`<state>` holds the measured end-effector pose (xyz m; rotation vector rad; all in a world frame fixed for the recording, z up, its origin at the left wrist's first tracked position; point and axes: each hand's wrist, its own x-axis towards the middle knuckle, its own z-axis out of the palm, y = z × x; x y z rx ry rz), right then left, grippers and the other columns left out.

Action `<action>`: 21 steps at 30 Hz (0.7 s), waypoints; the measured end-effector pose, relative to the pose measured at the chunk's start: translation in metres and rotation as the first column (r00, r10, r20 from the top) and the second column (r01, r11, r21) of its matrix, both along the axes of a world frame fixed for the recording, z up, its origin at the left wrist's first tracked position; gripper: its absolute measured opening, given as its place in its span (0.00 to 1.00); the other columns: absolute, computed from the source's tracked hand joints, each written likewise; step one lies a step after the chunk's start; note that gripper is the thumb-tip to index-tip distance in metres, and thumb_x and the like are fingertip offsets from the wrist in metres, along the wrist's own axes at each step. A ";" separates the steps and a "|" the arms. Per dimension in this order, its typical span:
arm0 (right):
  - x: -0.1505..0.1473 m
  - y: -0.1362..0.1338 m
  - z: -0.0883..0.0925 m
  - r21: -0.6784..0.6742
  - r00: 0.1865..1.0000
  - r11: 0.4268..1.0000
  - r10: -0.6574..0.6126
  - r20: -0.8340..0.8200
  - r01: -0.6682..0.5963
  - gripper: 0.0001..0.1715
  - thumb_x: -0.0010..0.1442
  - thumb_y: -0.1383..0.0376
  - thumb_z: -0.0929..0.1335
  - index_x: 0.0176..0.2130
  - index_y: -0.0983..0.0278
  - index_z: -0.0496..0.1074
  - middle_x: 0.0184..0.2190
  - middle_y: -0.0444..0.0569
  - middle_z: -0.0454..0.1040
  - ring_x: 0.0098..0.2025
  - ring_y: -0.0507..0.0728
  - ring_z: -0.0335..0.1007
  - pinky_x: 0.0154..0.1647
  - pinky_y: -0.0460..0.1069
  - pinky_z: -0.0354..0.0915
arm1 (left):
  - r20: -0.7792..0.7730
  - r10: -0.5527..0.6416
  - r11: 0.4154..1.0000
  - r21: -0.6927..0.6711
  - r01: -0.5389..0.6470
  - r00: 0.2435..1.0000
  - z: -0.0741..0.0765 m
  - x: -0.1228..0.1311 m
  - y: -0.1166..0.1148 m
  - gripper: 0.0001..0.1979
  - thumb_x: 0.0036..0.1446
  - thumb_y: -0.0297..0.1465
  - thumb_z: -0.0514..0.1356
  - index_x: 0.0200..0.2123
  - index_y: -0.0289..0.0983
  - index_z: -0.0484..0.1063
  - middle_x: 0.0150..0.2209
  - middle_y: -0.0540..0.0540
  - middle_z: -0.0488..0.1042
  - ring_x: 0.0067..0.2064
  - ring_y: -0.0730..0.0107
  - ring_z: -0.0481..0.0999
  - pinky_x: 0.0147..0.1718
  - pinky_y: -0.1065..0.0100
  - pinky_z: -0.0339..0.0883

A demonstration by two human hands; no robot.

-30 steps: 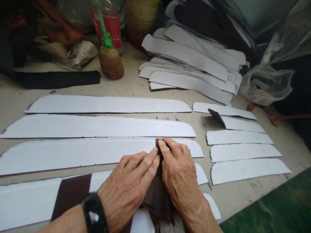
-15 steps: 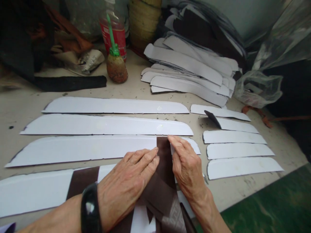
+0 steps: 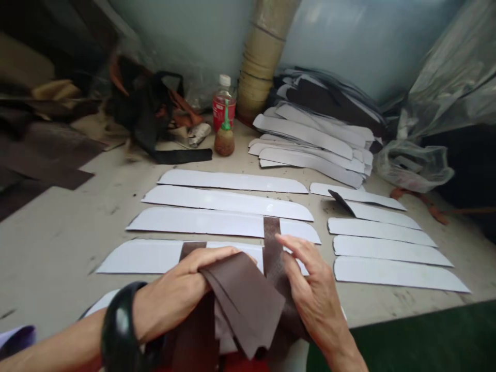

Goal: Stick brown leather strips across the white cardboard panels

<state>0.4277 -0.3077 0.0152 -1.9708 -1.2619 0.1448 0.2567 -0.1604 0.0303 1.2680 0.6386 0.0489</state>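
Observation:
My left hand (image 3: 182, 284), a dark bangle on its wrist, is closed on a bundle of brown strips (image 3: 244, 299) whose ends fan out below it. My right hand (image 3: 313, 284) has its fingers loosely bent and apart. It is beside a brown strip (image 3: 272, 243) lying across a long white piece (image 3: 194, 222) with a curved end; whether the fingertips touch it I cannot tell. Another brown strip (image 3: 194, 249) crosses the nearer white piece (image 3: 135, 257). The lower part of the strips runs down towards the bottom edge of the view.
More long white pieces (image 3: 232, 181) lie in rows on the table (image 3: 70, 222). Shorter white pieces (image 3: 399, 271) are at the right. Behind are a white stack (image 3: 306, 134), a red-labelled bottle (image 3: 223, 106), a small round pot with a green top (image 3: 225, 140) and a plastic bag (image 3: 414, 165).
My left hand has moved off the long white piece and now holds up the bundle of brown strips. My right hand has drawn slightly back from the strip's edge. The view has shifted, showing more table at left.

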 end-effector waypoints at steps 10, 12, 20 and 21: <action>-0.071 0.019 0.024 0.009 0.403 0.946 0.146 -0.904 -0.323 0.25 0.61 0.46 0.65 0.32 0.65 0.71 0.19 0.40 0.64 0.24 0.50 0.66 0.30 0.45 0.62 | 0.157 -0.036 0.825 -0.553 0.118 0.987 -0.012 -0.042 -0.031 0.19 0.51 0.43 0.65 0.37 0.32 0.74 0.28 0.44 0.75 0.25 0.75 0.71 0.27 0.74 0.62; -0.079 0.022 0.020 0.035 0.277 0.949 0.127 -0.953 -0.314 0.23 0.59 0.48 0.67 0.29 0.66 0.68 0.15 0.36 0.57 0.17 0.46 0.57 0.22 0.42 0.55 | 0.174 -0.049 0.825 -0.549 0.138 0.984 -0.017 -0.050 -0.034 0.20 0.52 0.43 0.65 0.38 0.31 0.74 0.28 0.43 0.76 0.24 0.75 0.71 0.27 0.73 0.63; -0.110 0.028 0.008 0.044 0.107 0.989 0.059 -0.992 -0.140 0.21 0.48 0.53 0.76 0.26 0.65 0.67 0.11 0.33 0.57 0.12 0.43 0.44 0.12 0.40 0.41 | 0.120 0.016 0.827 -0.560 0.054 0.993 -0.019 -0.073 -0.050 0.21 0.49 0.43 0.67 0.38 0.30 0.75 0.35 0.39 0.78 0.30 0.73 0.75 0.31 0.74 0.67; -0.113 0.027 0.008 0.057 0.107 0.991 0.070 -0.992 -0.118 0.20 0.47 0.54 0.76 0.27 0.65 0.69 0.12 0.34 0.59 0.13 0.42 0.46 0.13 0.39 0.43 | 0.105 0.040 0.830 -0.558 0.025 0.994 -0.020 -0.076 -0.052 0.22 0.49 0.44 0.67 0.39 0.30 0.75 0.36 0.39 0.78 0.30 0.73 0.76 0.31 0.74 0.67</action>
